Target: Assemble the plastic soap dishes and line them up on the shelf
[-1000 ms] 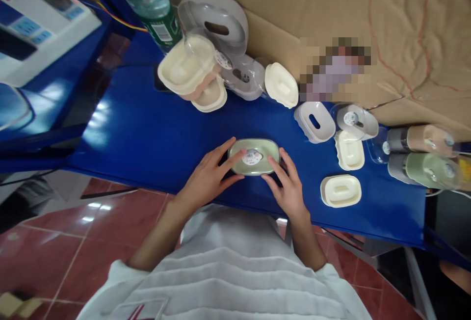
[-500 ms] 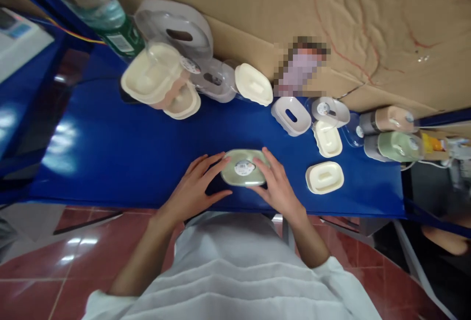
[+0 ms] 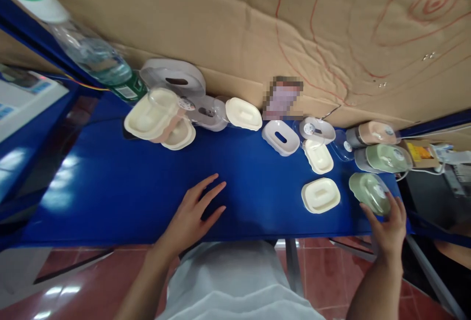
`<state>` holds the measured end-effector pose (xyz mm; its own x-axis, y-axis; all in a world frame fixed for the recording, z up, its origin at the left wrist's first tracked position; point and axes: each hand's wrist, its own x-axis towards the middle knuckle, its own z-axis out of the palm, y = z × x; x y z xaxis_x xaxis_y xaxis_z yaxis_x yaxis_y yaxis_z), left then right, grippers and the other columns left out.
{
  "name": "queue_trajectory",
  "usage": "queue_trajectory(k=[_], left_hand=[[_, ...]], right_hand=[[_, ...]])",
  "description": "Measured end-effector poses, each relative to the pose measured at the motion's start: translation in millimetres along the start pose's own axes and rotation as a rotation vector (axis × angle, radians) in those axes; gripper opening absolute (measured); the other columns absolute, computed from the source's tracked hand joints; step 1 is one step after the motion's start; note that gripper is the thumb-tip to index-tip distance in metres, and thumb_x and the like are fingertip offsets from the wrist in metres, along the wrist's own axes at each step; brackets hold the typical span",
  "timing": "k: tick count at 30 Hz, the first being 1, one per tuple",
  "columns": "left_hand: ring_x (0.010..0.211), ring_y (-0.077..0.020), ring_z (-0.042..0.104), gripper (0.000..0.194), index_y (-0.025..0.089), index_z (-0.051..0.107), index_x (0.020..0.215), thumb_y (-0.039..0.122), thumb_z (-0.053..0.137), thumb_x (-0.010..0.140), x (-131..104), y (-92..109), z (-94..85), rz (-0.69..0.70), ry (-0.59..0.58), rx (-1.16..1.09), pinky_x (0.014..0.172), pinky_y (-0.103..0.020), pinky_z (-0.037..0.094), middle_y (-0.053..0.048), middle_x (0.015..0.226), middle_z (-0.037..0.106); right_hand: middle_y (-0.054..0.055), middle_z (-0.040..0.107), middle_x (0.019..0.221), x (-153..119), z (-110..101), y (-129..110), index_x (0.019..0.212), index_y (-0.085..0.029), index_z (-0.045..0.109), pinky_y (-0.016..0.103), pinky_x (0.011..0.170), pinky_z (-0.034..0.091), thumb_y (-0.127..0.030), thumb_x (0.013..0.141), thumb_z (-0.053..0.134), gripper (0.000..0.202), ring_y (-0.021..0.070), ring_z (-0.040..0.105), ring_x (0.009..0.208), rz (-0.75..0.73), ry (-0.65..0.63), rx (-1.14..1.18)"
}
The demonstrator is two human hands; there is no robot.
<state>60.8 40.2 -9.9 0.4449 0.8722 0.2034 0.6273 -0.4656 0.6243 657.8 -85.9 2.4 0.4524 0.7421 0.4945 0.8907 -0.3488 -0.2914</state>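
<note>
My right hand [image 3: 386,226] grips a green oval soap box [image 3: 369,192] with a clear lid, tilted, at the right end of the blue table [image 3: 110,187]. My left hand [image 3: 193,214] rests flat on the table near the front edge, fingers spread, holding nothing. A cream soap tray [image 3: 321,195] lies just left of the green box.
Along the cardboard wall sit cream trays [image 3: 152,116], a grey tray [image 3: 281,137], another cream tray [image 3: 318,156], lidded boxes [image 3: 384,157] stacked on their sides at the right, and a water bottle [image 3: 88,52] at the back left. A white device [image 3: 22,99] stands at far left.
My right hand carried the green box from the table's middle to the right end. My left hand let go of it and stayed flat on the table.
</note>
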Motion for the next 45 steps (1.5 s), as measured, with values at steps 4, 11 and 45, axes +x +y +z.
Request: queue_trajectory(k=[4, 11, 45], left_hand=[[0.143, -0.0321, 0.062, 0.044, 0.031, 0.062, 0.15, 0.03, 0.064, 0.106, 3.9, 3.6, 0.0, 0.061, -0.003, 0.064, 0.113, -0.051, 0.057, -0.014, 0.162, 0.055], [0.136, -0.0286, 0.065, 0.038, 0.028, 0.066, 0.143, 0.023, 0.064, 0.105, 0.8, 18.1, 7.5, 0.055, 0.066, 0.067, 0.115, -0.05, 0.055, -0.012, 0.154, 0.063], [0.162, -0.0371, 0.041, 0.078, 0.034, 0.044, 0.163, 0.013, 0.075, 0.096, 19.8, 6.9, 1.0, 0.157, -0.095, -0.066, 0.126, -0.059, 0.049, -0.015, 0.176, 0.036]], right_hand=[[0.029, 0.047, 0.165, 25.9, 12.5, 35.2, 0.149, -0.024, 0.069, 0.08, 0.114, 0.045, -0.098, 0.077, 0.064, 0.103, 0.0564, 0.045, 0.153, -0.157, -0.106, 0.015], [0.019, 0.07, 0.141, -26.4, 13.8, -80.4, 0.155, -0.033, 0.061, 0.068, 0.111, 0.052, -0.042, 0.104, 0.066, 0.052, 0.0452, 0.065, 0.135, -0.309, -0.172, 0.098], [0.004, 0.076, 0.137, -55.1, 62.6, -298.0, 0.151, -0.034, 0.065, 0.056, 0.132, 0.044, -0.018, 0.11, 0.057, 0.045, 0.0231, 0.06, 0.147, -0.838, -0.61, 0.568]])
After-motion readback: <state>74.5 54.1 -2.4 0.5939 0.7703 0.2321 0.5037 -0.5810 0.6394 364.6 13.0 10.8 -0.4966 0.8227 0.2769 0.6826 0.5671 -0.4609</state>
